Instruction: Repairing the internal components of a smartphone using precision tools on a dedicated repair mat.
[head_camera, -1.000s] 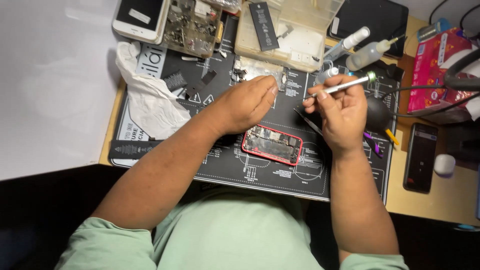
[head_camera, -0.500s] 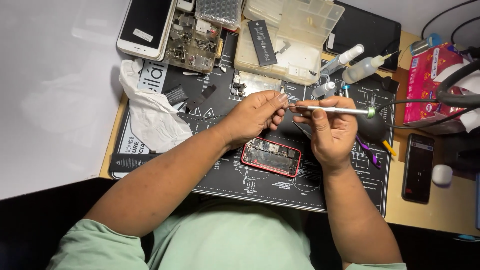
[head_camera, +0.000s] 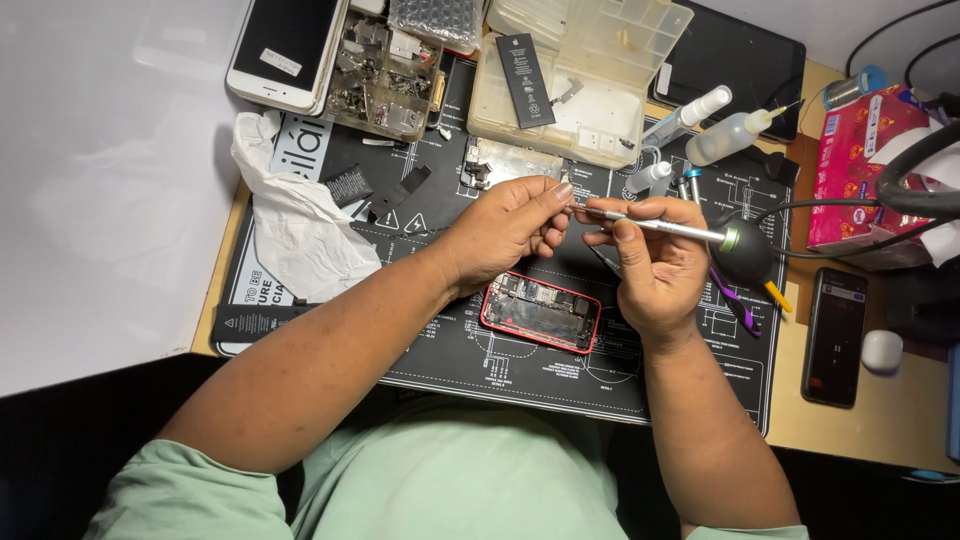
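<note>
Screwdriver (head_camera: 655, 226), a slim silver one, lies level in the right hand (head_camera: 650, 270), whose fingers are clamped round its shaft, above the middle of the black mat (head_camera: 450, 350). Its tip meets the left hand (head_camera: 510, 228), whose thumb and fingertips are pinched together on something too small to make out. Just below both hands an opened red phone (head_camera: 541, 311) lies flat on the mat, insides showing. Right of the right hand sit a dark round blower (head_camera: 745, 255) and a purple tool (head_camera: 730, 300). Left of the left forearm lies a crumpled white cloth (head_camera: 295, 225). Beyond the hands a clear parts box (head_camera: 590, 70) stands open, with two squeeze bottles (head_camera: 715, 125) beside it. A white phone (head_camera: 290, 50) rests at the far left, a dark phone (head_camera: 833, 335) on the bench (head_camera: 850, 420) at right.
</note>
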